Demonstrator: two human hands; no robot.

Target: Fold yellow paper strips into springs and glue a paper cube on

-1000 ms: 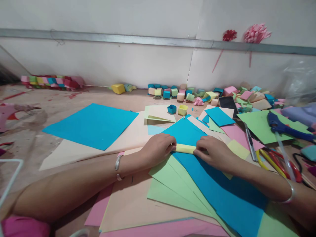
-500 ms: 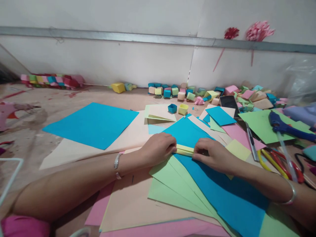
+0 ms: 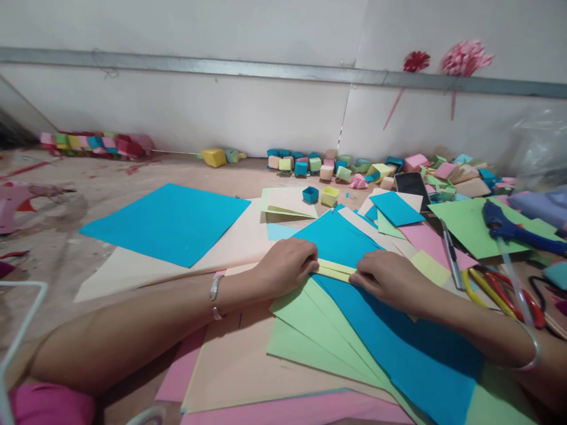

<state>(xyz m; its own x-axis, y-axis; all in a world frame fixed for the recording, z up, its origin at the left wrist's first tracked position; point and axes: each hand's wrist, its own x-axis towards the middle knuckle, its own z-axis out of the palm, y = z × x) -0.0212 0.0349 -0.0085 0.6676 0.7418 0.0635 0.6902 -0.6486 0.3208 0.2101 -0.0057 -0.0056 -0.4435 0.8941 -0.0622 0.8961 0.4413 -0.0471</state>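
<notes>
Yellow strip: the folded yellow strip (image 3: 334, 270) runs left to right between the two hands, its middle showing and an end at each grip.
Left grip: the left grip (image 3: 287, 265) is curled tight, pinching the strip's left end.
Right grip: the right grip (image 3: 387, 276) pinches the strip's right end with thumb and fingers.
Big blue sheet: the big blue sheet (image 3: 336, 236) is under the strip and pokes out on the far side and the near right.
Green sheets: the green sheets (image 3: 319, 342) are fanned out on the near side of the strip, on top of a peach sheet (image 3: 234, 360).
Little boxes: a blue box (image 3: 310, 195) and a yellow box (image 3: 329, 196) sit side by side, farther away than the hands.
Right side: a cutter knife (image 3: 450, 254) lies near a blue glue gun (image 3: 500, 223).
Left side: a blue square (image 3: 170, 224) lies flat, partly over pale paper (image 3: 119, 274).
Far side: a row of paper blocks (image 3: 301, 167) stands on the desk (image 3: 177, 171) by the wall (image 3: 266, 112).
</notes>
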